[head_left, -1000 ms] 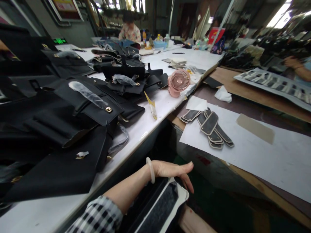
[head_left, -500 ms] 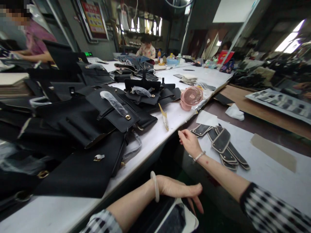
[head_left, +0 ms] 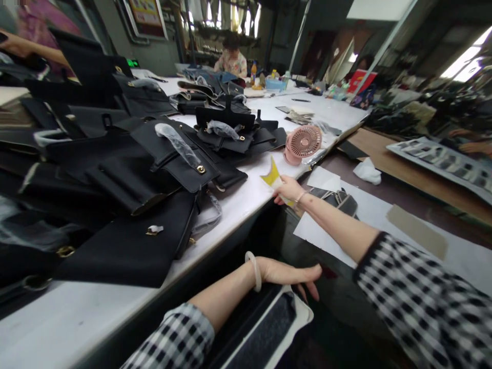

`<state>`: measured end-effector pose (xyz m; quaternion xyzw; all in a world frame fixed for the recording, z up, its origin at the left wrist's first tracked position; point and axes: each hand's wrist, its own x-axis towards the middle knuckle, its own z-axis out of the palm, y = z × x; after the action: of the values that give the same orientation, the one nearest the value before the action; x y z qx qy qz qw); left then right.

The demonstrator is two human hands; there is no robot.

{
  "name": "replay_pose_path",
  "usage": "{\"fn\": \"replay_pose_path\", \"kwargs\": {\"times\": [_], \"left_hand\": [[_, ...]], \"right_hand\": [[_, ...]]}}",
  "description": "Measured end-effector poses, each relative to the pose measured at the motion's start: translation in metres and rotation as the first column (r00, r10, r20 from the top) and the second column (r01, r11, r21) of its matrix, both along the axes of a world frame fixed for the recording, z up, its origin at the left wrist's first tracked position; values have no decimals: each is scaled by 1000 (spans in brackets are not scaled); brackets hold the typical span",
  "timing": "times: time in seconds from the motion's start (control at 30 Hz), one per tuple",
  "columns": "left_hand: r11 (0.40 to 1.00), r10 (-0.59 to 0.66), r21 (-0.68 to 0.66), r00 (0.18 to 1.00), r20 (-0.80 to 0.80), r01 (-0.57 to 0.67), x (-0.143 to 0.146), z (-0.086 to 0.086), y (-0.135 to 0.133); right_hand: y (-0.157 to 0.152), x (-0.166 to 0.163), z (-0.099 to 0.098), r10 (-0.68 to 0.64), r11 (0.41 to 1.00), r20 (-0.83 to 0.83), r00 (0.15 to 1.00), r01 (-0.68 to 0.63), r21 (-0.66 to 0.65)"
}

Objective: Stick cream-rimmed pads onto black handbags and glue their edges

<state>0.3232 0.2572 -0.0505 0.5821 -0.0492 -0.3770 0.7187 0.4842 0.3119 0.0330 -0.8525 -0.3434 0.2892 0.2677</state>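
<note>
My right hand (head_left: pixel 288 190) is closed on a flat, thin yellow-and-white piece (head_left: pixel 272 175), whose notched yellow end points up and left past the fingers. This hand is at the edge of the white table, just below a pink fan (head_left: pixel 305 142). My left hand (head_left: pixel 286 271) hangs lower down, fingers stretched out and partly curled out of sight. Under its wrist and palm lies a black leather-like piece (head_left: pixel 265 323) with a pale border; whether the palm presses on it I cannot tell.
Black handbags (head_left: pixel 126 241) with plastic-wrapped handles pile up on the white table (head_left: pixel 230 205). At right, dark straps (head_left: pixel 346 202) lie on white paper, partly behind my right forearm, near a beige strip (head_left: pixel 417 230) and crumpled tissue (head_left: pixel 367 170). Other people sit further back.
My right hand has moved left and up and taken hold of the yellow-and-white piece from the table edge. My left hand stays over the black piece, and the view has tilted slightly.
</note>
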Motion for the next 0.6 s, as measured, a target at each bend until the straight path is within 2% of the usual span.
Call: {"fn": "replay_pose_path", "kwargs": {"times": [0.1, 0.17, 0.23, 0.3, 0.37, 0.47, 0.53, 0.6], "left_hand": [[999, 31, 15, 999, 8, -31, -3, 1, -1], [998, 49, 25, 999, 18, -50, -5, 4, -1], [998, 56, 33, 998, 32, -57, -5, 7, 0], [998, 46, 33, 998, 38, -47, -5, 11, 2], [1000, 18, 19, 1000, 22, -18, -3, 13, 4], [999, -33, -15, 999, -35, 32, 0, 12, 5], [998, -52, -31, 996, -72, 50, 1, 11, 4], [998, -54, -39, 994, -96, 51, 1, 10, 3]], "right_hand": [[-101, 2, 19, -41, 995, -197, 979, 59, 83], [-175, -2, 29, -68, 992, -296, 953, 97, 86], [-240, -10, 31, -98, 992, -367, 925, 121, 40], [-286, -22, 26, -181, 983, -486, 855, 162, -80], [-310, -37, 17, -208, 971, -576, 791, 95, -220], [-315, -59, 4, -157, 941, -642, 750, -84, -329], [-310, -68, -7, -123, 948, -695, 708, -123, -293], [-306, -73, -23, -141, 985, -772, 620, 12, -170]]}}
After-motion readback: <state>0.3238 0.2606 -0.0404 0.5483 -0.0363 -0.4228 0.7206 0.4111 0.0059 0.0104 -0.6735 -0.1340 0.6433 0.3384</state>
